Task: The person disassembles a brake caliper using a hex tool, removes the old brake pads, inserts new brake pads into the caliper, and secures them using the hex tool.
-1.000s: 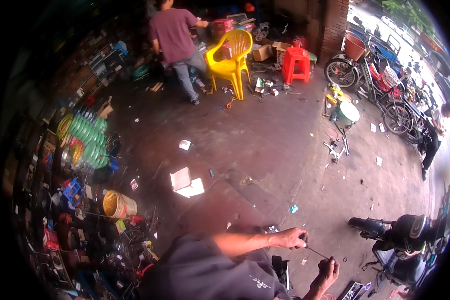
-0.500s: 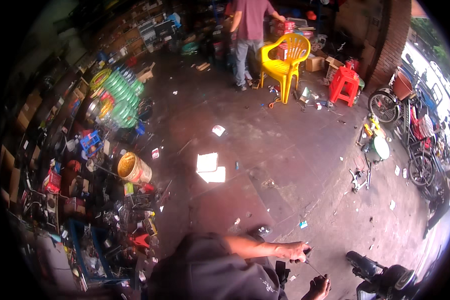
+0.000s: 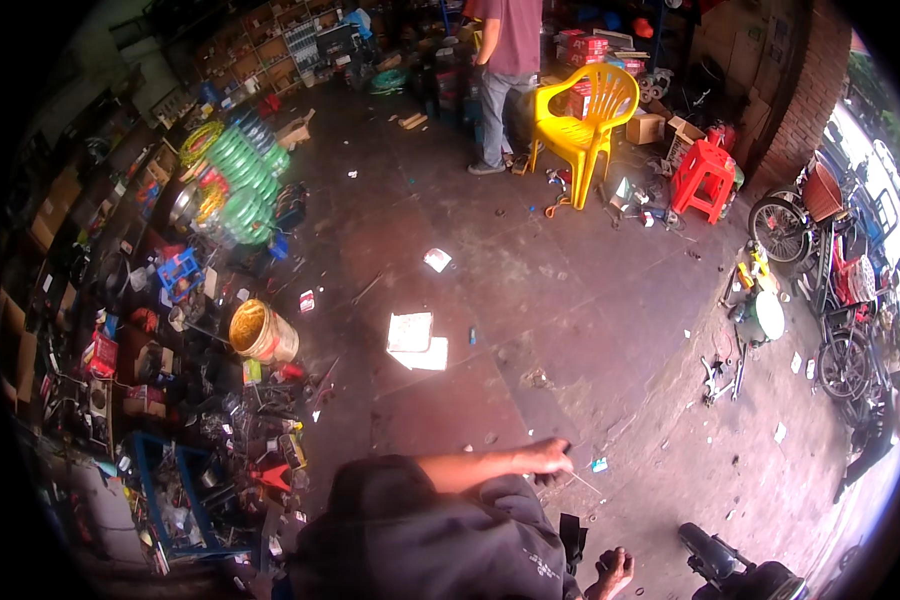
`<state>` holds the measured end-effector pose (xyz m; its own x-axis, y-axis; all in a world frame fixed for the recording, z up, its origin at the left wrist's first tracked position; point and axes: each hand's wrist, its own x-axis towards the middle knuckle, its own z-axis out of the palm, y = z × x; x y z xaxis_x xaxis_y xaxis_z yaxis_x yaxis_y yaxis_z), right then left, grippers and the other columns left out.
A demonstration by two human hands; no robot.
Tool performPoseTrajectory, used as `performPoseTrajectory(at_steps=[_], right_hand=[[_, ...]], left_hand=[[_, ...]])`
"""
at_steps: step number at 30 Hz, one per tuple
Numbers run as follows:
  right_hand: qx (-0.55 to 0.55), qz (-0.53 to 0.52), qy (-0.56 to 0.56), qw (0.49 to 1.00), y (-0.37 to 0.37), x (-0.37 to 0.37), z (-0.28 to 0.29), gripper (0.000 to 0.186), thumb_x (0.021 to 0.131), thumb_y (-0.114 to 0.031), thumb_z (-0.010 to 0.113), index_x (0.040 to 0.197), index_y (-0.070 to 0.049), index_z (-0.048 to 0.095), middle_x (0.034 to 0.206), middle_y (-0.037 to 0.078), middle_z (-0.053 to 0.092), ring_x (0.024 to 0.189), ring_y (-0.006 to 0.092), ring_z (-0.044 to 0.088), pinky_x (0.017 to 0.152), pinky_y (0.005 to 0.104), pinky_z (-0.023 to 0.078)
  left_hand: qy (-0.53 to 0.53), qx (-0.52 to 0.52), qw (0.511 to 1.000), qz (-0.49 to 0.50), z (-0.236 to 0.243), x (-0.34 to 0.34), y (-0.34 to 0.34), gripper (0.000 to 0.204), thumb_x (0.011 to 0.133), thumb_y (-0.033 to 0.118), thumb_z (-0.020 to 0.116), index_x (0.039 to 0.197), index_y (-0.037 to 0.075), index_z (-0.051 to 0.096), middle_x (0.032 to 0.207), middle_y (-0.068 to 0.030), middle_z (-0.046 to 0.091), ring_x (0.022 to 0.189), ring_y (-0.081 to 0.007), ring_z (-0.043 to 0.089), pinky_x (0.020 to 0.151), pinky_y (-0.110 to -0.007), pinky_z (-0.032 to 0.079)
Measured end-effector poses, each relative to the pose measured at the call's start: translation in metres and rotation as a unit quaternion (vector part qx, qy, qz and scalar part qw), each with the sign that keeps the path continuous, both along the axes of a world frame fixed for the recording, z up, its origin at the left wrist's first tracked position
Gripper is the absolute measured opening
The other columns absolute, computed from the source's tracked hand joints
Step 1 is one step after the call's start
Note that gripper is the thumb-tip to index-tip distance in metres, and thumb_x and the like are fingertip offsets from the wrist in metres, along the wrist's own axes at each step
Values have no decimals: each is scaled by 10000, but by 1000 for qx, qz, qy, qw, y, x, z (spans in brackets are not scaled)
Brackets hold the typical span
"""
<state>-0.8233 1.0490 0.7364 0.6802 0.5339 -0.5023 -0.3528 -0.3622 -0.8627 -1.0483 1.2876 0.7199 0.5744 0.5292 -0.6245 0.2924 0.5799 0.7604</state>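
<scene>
My left hand (image 3: 545, 458) reaches out from my dark-clothed arm, closed around a thin rod tool (image 3: 585, 482) whose light shaft slants down to the right and ends in open air. My right hand (image 3: 615, 568) is lower and further right, apart from the rod, with curled fingers; whatever it may hold is too small to make out. Below both hands is stained concrete floor (image 3: 660, 450). At the lower right, near my right hand, stands part of a black scooter (image 3: 730, 565).
Ahead, a person (image 3: 505, 90) stands by a yellow chair (image 3: 575, 130), with a red stool (image 3: 700, 180) and bicycles (image 3: 840, 355) to the right. Left are cluttered parts, green coiled hoses (image 3: 245, 180) and a bucket (image 3: 260, 330). White cardboard (image 3: 410, 335) and tools (image 3: 720, 380) lie on the floor.
The view has swung left. My left hand has moved up and left with the rod, whose far end has left my right hand. My right hand has dropped lower.
</scene>
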Motion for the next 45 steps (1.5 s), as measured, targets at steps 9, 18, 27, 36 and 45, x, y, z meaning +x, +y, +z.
performPoseTrajectory(at_steps=[9,18,27,36,45], right_hand=[[-225,-32,154,962,-110,49,-152,392,878,-364,587,1087,-33,564,993,71,599,910,193,563,697,407,447],[-246,-54,137,958,-96,46,-137,324,857,-283,592,1041,-22,541,828,67,575,724,178,556,577,342,434],[-146,-172,88,970,-150,20,-112,176,846,-194,576,934,-44,550,696,69,561,584,176,570,455,293,457],[-188,-349,116,911,-193,-71,-104,298,827,-227,648,1015,3,632,763,61,641,623,146,591,535,284,465],[-168,-560,280,761,-317,-184,-151,196,836,-176,636,936,-9,610,697,69,600,516,157,521,434,296,412]], left_hand=[[2,84,892,444,-52,-218,126,142,707,184,669,813,100,623,718,-35,616,628,-166,593,554,-333,483],[247,412,591,648,208,-437,228,154,766,104,616,898,25,614,639,-33,545,499,-139,494,438,-320,384],[193,399,664,603,127,-408,289,381,775,130,633,1134,4,607,971,-118,648,807,-237,596,724,-354,466],[356,170,913,-101,-111,-71,113,401,710,105,696,1089,-5,630,943,-113,669,782,-194,632,709,-355,521],[171,288,835,-436,-93,216,-47,327,746,47,643,1054,-56,610,973,-156,670,894,-223,634,796,-326,486]])
